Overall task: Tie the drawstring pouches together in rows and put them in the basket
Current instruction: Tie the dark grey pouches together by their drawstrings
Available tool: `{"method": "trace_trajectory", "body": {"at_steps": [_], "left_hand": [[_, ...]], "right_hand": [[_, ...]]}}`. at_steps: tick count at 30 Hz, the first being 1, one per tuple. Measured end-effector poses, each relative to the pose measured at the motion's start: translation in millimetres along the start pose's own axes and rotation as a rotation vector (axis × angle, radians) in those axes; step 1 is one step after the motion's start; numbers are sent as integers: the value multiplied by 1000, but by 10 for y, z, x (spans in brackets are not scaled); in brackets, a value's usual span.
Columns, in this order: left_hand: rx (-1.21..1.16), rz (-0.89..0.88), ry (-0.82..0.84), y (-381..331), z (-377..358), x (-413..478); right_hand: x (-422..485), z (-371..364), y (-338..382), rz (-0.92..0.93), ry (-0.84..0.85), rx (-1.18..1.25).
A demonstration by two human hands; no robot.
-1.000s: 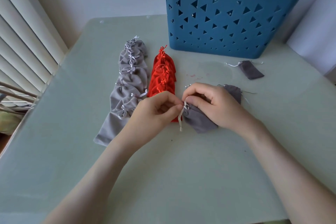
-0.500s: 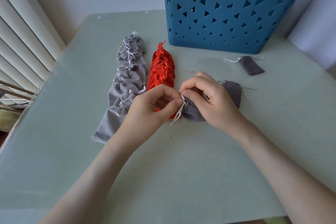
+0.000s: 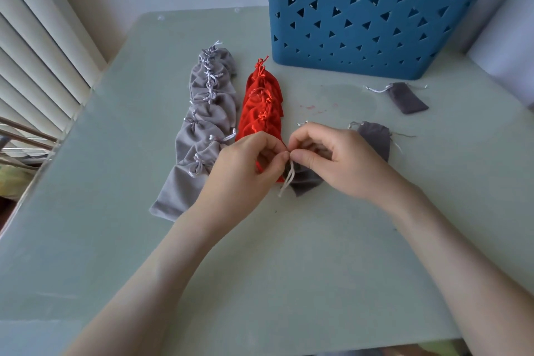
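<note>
- The left hand (image 3: 245,165) and right hand (image 3: 332,159) meet fingertip to fingertip near the table's (image 3: 289,269) middle, both pinching the pale drawstring (image 3: 287,180) of a dark grey pouch (image 3: 306,182) that lies mostly under the right hand.
- The cord's loose ends hang short toward the near side; a slipping pinch would likely undo the half-made knot.
- A second dark grey pouch (image 3: 375,139) lies just right of the right hand. Whether its string is in the knot cannot be told, so the pair may not join.
- The left hand rests over the near end of the red pouch row (image 3: 263,107); a hard tug could drag it, or snag its cords.
- The light grey pouch row (image 3: 202,124) on the left and a lone dark pouch (image 3: 407,98) to the far right lie outside the blue basket (image 3: 375,9); the lone one is easy to overlook.
</note>
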State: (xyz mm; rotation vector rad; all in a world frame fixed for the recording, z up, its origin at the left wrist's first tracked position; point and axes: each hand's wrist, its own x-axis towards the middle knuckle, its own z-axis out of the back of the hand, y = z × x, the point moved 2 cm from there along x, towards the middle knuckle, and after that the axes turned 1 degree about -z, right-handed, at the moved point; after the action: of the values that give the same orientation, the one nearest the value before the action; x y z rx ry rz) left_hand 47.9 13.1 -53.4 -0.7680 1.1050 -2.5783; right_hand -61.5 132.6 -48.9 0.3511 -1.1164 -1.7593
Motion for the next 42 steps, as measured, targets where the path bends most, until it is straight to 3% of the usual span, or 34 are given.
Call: {"method": "trace_trajectory", "body": {"at_steps": [7,16,32,42], "left_hand": [[-60,29,47,43,-40,5],[-134,72,37,47,-46,13],[90,-166,-59,75,-72,6],[68,-218,-152,26,-65,-37]], "right_hand": [[-23,2,-31,-50,-4,-51],[0,-13,-28,12,-128,-119],[-4,-40,-9,87,-170,-194],[-1,20,3,-31,-140,-38]]}}
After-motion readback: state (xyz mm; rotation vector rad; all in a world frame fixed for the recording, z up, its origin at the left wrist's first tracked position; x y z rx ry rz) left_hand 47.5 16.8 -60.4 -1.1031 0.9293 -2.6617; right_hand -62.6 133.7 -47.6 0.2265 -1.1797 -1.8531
